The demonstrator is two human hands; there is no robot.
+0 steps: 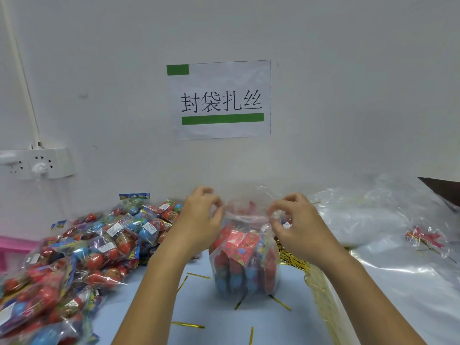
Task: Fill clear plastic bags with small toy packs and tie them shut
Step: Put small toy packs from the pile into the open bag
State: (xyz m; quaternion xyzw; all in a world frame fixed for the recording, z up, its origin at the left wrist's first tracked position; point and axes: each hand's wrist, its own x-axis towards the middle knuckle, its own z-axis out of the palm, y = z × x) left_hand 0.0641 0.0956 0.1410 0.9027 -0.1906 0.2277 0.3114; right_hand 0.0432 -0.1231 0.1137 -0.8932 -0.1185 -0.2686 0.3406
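We have a clear plastic bag (246, 260) standing upright on the pale blue tabletop (214, 305), directly in front of us and packed with red and blue toy packs (239, 245). Our left hand (202, 215) pinches the left side of the bag's open mouth, its fingers (216, 202) curled over the film, while our right hand (296, 220) pinches the right side in the same way, thumb and fingertips closed on the plastic. Between the two hands the top of the bag is drawn into a loose, crumpled band above the packs. To our left a large heap of loose toy packs (79, 252) spreads over the tabletop, each in its own small wrapper. Gold twist ties (196, 275) lie scattered around the base of the bag, and a thicker bundle of gold ties (293, 257) sits just to its right. Further right lies a stack of empty clear bags (361, 220). On the wall behind hangs a paper sign (221, 100) with green bars, and a white power strip (39, 163) is mounted at far left.
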